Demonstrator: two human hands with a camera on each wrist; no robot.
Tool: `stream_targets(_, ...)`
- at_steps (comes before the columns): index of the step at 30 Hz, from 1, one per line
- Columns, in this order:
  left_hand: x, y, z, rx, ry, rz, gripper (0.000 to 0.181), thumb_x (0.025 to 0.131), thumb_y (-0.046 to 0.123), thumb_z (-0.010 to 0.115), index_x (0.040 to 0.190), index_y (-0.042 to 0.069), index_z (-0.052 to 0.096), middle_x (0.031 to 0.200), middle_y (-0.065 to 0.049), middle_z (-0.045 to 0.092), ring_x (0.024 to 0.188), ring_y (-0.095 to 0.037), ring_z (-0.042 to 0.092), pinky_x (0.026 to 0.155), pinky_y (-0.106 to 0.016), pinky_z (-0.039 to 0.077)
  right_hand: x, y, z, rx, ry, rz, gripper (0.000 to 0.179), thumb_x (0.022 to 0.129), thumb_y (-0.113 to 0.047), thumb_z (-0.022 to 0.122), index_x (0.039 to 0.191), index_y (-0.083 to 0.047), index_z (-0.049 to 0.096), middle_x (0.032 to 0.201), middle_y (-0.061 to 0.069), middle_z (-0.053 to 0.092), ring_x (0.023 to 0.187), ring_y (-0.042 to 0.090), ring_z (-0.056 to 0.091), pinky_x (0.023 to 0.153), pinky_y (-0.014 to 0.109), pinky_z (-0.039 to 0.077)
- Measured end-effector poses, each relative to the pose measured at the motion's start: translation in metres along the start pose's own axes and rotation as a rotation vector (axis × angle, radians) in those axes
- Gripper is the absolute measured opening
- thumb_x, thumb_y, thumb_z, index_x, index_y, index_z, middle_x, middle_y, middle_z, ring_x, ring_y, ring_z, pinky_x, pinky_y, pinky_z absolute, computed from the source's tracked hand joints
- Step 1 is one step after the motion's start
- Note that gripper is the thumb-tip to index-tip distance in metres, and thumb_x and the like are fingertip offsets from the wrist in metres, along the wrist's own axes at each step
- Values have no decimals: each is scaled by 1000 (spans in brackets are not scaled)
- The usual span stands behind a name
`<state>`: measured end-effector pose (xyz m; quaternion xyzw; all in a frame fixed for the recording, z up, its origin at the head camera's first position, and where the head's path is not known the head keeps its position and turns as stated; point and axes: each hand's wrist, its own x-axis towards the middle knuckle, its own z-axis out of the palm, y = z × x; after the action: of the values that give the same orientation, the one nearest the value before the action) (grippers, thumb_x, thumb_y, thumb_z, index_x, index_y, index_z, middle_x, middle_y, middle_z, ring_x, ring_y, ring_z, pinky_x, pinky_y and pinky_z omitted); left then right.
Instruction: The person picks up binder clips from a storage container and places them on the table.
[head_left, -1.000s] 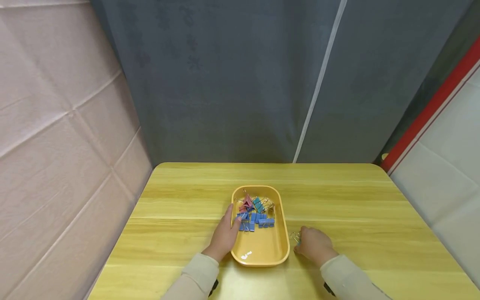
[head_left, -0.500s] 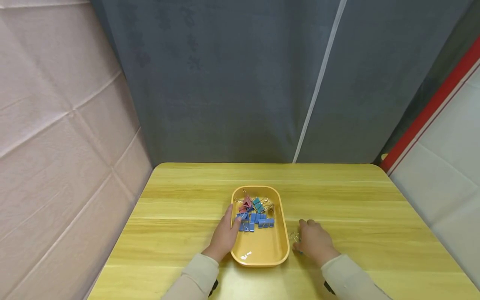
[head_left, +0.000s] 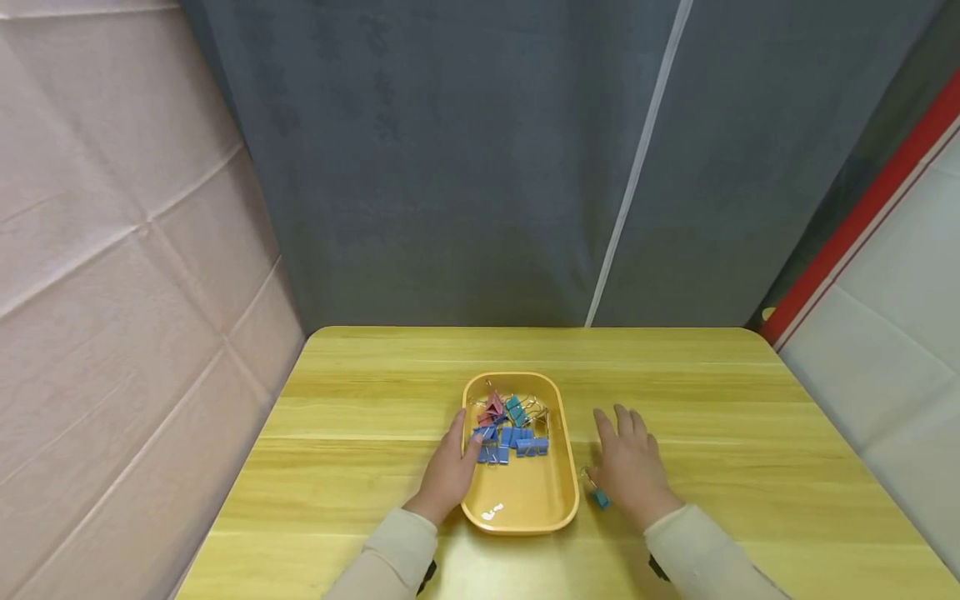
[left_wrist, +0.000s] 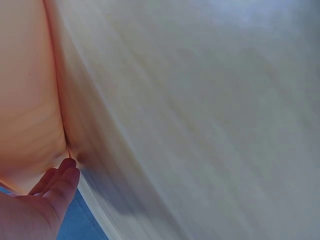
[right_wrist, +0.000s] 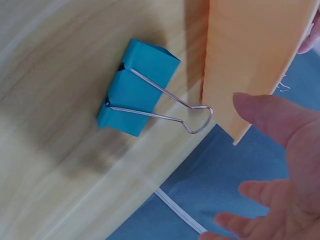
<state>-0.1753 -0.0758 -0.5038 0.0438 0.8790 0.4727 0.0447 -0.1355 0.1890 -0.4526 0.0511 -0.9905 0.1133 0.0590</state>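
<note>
A yellow tray [head_left: 525,508] holds several binder clips: blue clips [head_left: 532,447], a red clip [head_left: 494,405] and a teal clip [head_left: 517,410]. With the thumb over the rim and the fingers against the outer wall, my left hand [head_left: 448,471] grips the tray's left side. Another teal binder clip [right_wrist: 142,85] lies on the table to the right of the tray, its wire handle pointing toward it. Just beside this clip hovers my right hand [head_left: 632,471], fingers spread and holding nothing. The left wrist view shows fingers [left_wrist: 62,187] touching the tray's outside.
All of this rests on a wood-grain table [head_left: 375,392]. A dark grey cloth [head_left: 450,167] hangs behind its far edge. Pale sheets [head_left: 135,292] flank the left, and a white panel with a red band [head_left: 862,217] stands at the right.
My right hand has let go of the teal binder clip and spread its fingers, moving slightly up and right. The clip lies on the table. The left hand and tray stay put.
</note>
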Motion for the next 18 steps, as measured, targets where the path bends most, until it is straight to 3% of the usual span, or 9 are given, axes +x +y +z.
stream_targets(6,0,0,0,3,2,0,61,104,35,41,155,10,18,156,-16,28,139,-42,30,115,-57,23,6,-1,-3,-19,66,-39,85,75,-26,82,143,1,39,143,34,32,130,55,30,98,70,37)
stream_targets(18,1,-1,1,10,1,-6,61,104,34,40,155,9,19,156,-16,28,140,-41,30,115,-55,23,14,-13,-17,16,72,-82,85,74,-25,83,143,1,40,145,32,32,131,51,31,102,65,36)
